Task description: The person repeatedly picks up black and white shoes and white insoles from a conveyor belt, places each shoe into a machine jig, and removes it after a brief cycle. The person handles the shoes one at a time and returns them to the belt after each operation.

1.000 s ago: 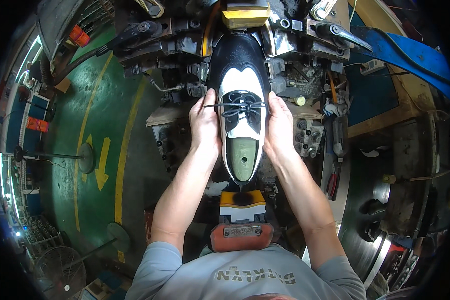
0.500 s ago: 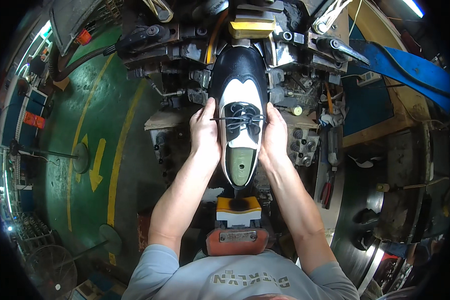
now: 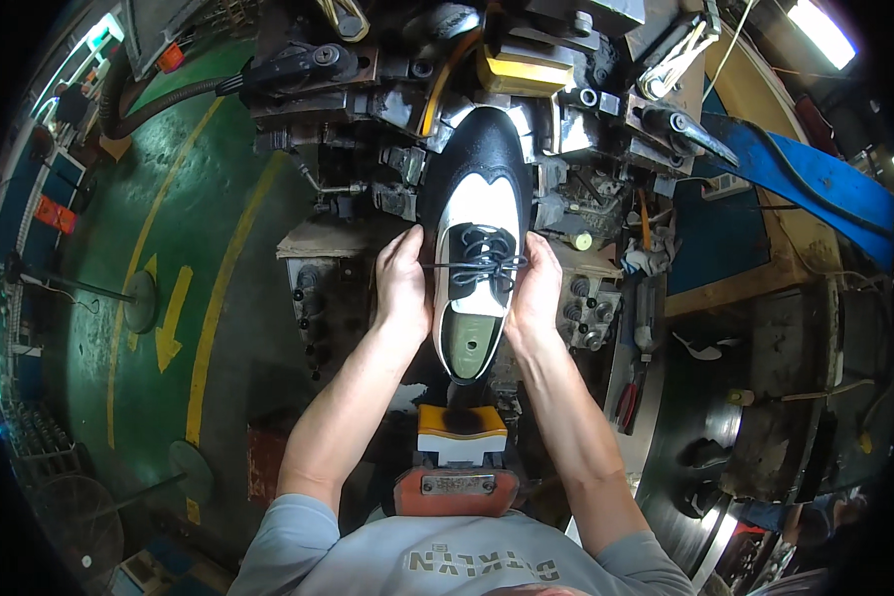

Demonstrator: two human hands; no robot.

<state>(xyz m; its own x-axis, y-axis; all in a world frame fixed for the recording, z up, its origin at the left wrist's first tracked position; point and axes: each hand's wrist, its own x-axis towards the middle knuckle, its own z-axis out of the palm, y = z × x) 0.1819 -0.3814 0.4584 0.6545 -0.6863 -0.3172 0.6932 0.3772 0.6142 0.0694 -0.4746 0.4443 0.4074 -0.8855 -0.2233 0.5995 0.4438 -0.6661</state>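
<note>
Both my hands clasp the shoe between them, toe pointing away from me.

My left hand (image 3: 404, 285) and right hand (image 3: 535, 290) are closed on the flanks of the black-and-white lace-up shoe (image 3: 480, 223), equally near (laces between my thumbs). Its long axis runs straight ahead, toe seated in the grey lasting machine (image 3: 586, 129), heel toward the orange pad (image 3: 461, 419).
</note>
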